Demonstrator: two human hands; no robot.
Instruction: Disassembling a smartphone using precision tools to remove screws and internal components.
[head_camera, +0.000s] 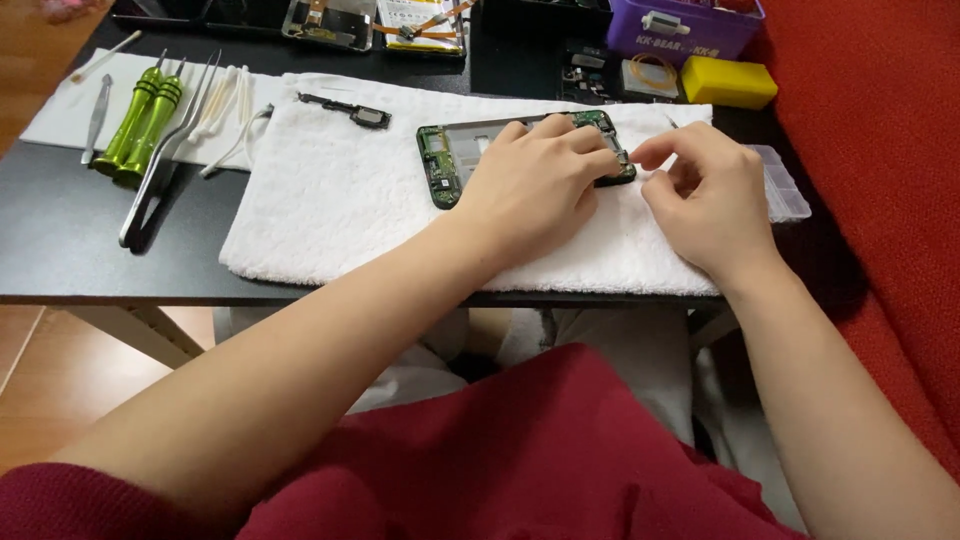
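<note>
Circuit frame: one green-edged phone circuit frame (445, 160) lies flat on the white towel (330, 200), toward the towel's far right part.
Long axis: the frame runs left to right across the towel, roughly level with the far edge of the table (60, 250).
Left hand: the left hand (530, 180) lies palm down over the frame's right half, fingers spread and pressing on it; this grip is flat, not clenched, and holds the frame in place.
Right hand: the right hand (710, 200) sits just right of the frame, thumb and forefinger pinched together at the frame's right end. Whether that grip holds a small part I cannot tell; anything there is too small to see.
Nearer hand: both touch or nearly touch the frame; the left covers it, the right meets only its right end.
Small black part: one (350, 110), on the towel left of the frame and farther from the person, apart from it.
Green-handled screwdrivers: two (140, 125), side by side, well left of the frame on a second cloth.
Tweezers: two pairs (165, 150), by the screwdrivers.
Yellow block: one (728, 82), beyond the frame's right end.
Purple tub: one (680, 30), behind that block.
Clear plastic box: one (785, 185), just right of the right hand.
</note>
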